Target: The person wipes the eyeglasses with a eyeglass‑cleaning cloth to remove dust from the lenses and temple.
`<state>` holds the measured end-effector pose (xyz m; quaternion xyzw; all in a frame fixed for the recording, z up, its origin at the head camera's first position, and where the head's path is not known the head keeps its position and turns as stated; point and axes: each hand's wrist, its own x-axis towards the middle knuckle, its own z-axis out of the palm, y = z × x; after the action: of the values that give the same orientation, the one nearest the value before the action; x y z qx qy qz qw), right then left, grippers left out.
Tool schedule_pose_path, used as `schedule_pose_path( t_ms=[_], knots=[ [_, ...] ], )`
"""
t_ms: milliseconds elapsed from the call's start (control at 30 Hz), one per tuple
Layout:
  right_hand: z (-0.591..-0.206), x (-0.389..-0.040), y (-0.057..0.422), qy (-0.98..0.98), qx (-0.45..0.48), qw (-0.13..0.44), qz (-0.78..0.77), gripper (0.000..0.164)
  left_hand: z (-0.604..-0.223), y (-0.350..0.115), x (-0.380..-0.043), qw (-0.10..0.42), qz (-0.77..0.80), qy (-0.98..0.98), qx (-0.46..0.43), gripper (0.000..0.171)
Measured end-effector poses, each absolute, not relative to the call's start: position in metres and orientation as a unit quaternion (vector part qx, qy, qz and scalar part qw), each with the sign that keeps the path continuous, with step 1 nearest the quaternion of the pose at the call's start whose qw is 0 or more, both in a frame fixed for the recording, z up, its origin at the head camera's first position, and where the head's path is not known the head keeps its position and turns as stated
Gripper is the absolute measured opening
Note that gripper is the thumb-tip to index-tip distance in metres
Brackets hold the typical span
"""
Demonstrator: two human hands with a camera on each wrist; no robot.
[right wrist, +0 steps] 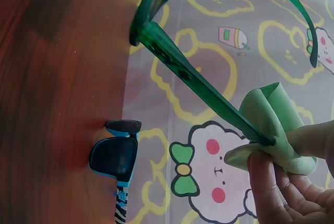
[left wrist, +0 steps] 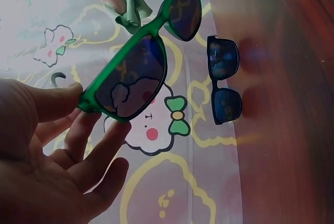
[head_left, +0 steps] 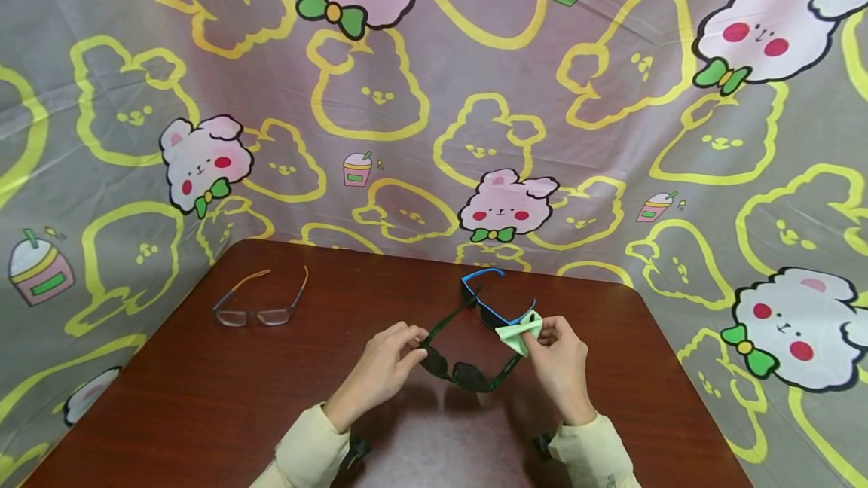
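Green-framed sunglasses (head_left: 470,376) with dark lenses are held up between both hands above the table. My left hand (head_left: 383,367) pinches them at the hinge corner, thumb on one side and fingers on the other, as the left wrist view shows. In my right hand (head_left: 561,364) a light green cloth (right wrist: 276,125) is folded round the tip of the other temple arm (right wrist: 203,88), pinched between thumb and fingers. The tip itself is hidden inside the cloth. Just beyond lie blue-framed sunglasses (head_left: 490,316) with dark lenses, their arms unfolded.
Clear-lensed eyeglasses (head_left: 252,318) with orange-tipped arms lie unfolded at the left of the dark red-brown table (head_left: 203,398). A grey curtain (head_left: 407,96) with yellow outlines and cartoon rabbits surrounds the table at the back and sides.
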<state>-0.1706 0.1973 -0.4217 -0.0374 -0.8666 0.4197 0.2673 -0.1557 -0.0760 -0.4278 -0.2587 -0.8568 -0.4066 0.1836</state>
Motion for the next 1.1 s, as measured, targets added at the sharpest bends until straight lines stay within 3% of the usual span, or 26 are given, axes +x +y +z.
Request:
schedule_pose_path(
  t_ms=[633,1100],
  knots=[
    [-0.417,-0.176,0.207,-0.865,-0.047,0.303,0.398,0.016,-0.419,-0.076,-0.153,0.167,-0.369,-0.871,-0.278,0.015],
    [-0.41,-0.17,0.216,-0.85,-0.024,0.343,0.399,0.018,-0.406,-0.084,-0.152,0.199,-0.369,-0.877,-0.232,0.014]
  ],
)
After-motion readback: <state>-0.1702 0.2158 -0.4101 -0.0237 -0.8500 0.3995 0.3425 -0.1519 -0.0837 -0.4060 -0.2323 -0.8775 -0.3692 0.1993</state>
